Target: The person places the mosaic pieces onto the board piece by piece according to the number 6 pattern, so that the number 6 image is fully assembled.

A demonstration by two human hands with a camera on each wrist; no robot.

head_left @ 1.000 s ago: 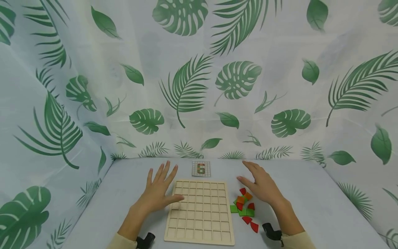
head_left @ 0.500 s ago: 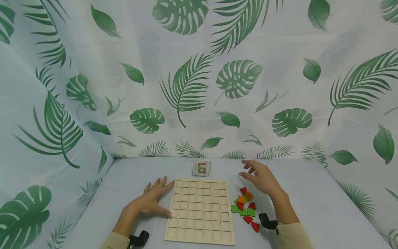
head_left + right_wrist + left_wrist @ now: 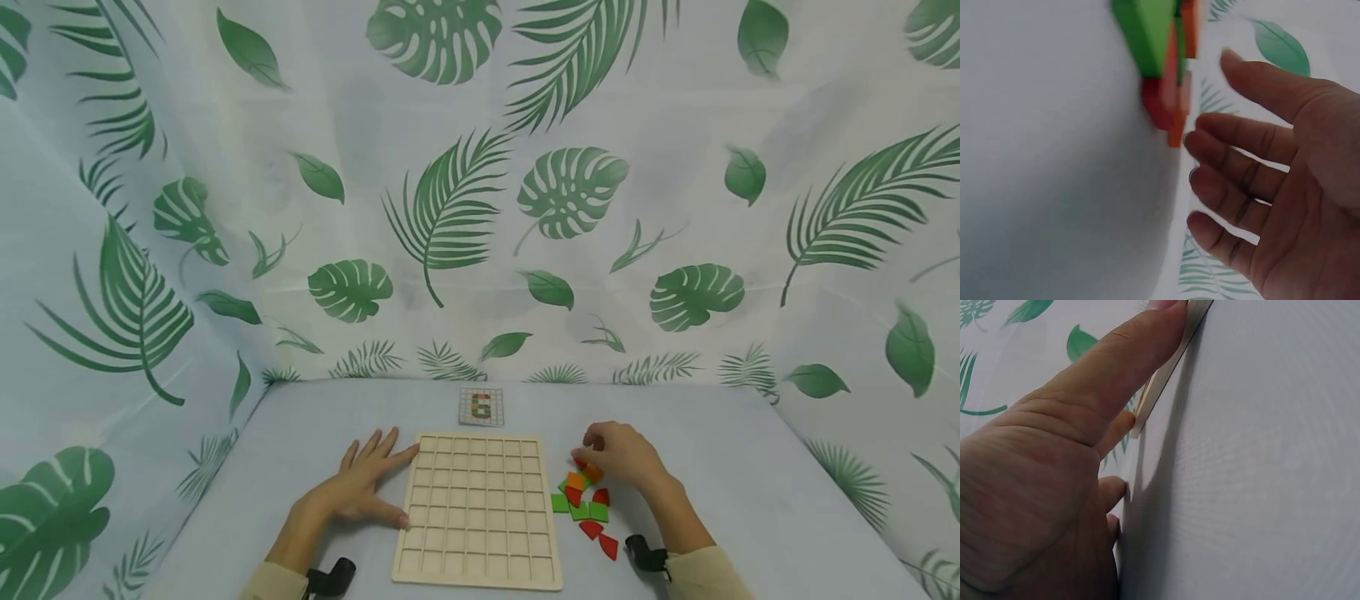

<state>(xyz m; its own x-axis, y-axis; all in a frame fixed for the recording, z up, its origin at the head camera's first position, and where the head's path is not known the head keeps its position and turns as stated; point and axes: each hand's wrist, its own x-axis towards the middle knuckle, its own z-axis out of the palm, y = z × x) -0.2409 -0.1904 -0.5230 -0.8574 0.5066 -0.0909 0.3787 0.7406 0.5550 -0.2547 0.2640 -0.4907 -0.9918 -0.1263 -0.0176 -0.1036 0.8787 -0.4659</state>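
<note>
A pale wooden grid board (image 3: 474, 510) lies on the table with bare squares. At its left edge, my left hand (image 3: 352, 490) rests with fingers spread; thumb and index fingertip meet the rim, and the left wrist view shows the thumb against the board's side (image 3: 1175, 359). My right hand (image 3: 624, 454) is over the far end of a loose pile of pieces, its fingers bent and nearest a red quarter-round piece (image 3: 581, 462) partly hidden by them. In the right wrist view, nothing shows between the thumb and fingers. Green squares (image 3: 579, 511), orange squares (image 3: 575, 481) and other red pieces (image 3: 608, 547) lie around.
Beyond the board lies a small card (image 3: 482, 407) with a coloured figure 6 on a grid. A white curtain (image 3: 465, 333) with green leaves encloses the table's back and sides. Both wrists carry black camera mounts (image 3: 647, 553).
My left hand has come down from over the board to its left edge. My right hand has lowered toward the near side, onto the pile's far end, its fingers more bent.
</note>
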